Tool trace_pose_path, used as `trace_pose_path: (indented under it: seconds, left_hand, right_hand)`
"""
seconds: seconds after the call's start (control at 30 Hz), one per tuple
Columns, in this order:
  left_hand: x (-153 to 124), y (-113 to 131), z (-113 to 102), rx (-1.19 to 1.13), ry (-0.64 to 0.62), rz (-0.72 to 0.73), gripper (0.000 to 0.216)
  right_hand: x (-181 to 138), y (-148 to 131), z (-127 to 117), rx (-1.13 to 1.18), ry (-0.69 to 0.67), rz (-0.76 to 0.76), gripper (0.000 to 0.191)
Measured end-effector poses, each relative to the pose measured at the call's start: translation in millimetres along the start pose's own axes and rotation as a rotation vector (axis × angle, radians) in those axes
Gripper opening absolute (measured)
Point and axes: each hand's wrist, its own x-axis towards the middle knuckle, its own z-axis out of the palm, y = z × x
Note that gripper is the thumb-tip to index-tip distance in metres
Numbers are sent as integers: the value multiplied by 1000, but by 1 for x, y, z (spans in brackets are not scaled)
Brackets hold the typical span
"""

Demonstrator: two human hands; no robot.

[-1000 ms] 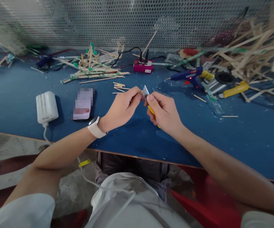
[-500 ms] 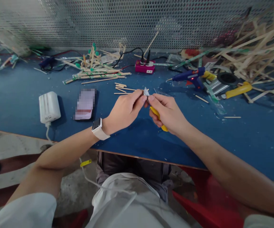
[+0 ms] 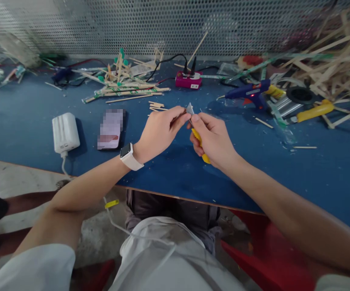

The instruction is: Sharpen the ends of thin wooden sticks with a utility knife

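Observation:
My right hand (image 3: 213,139) is wrapped round a yellow utility knife (image 3: 197,137). Its grey blade (image 3: 190,108) points up and away from me, between the fingertips of both hands. My left hand (image 3: 163,129), with a white-banded watch (image 3: 131,157) on the wrist, is closed in a pinch right beside the blade. What those left fingers hold is hidden. Just beyond them lie several short cut wooden sticks (image 3: 157,106) on the blue table (image 3: 169,173).
A phone (image 3: 111,128) and a white power bank (image 3: 66,131) lie to the left. Behind are bundled sticks (image 3: 126,92) and a pink power strip (image 3: 188,81). At right lie a blue glue gun (image 3: 247,93), a second yellow knife (image 3: 314,111) and piled wood strips (image 3: 338,60).
The view has shifted slightly, moving the table things a little. Both hands keep their grips, and more of the blade shows upright between the fingertips.

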Motion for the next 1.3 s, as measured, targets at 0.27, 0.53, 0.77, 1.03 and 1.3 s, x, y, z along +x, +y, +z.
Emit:
trace_pose_path:
  seconds: [0.27,0.53,0.77,1.03,1.3]
  left_hand:
    - [4,-9,3,10,17,-34,42]
    - [3,-8,-1,-18,48,-35,33]
    - [2,-9,1,-28,-8,42,23]
    - [-1,-4,1,-92,-18,85,25]
    - [-4,2,-3,-95,-86,40,30]
  right_hand:
    - [10,0,3,11,90,-9,47]
    - [14,-8,-12,-11,149,-65,46]
    - [1,-11,-6,-186,-78,-148,49]
    - [2,-10,-8,-121,-118,-68,48]
    - [-1,-12,-6,-136,-49,-90,48]
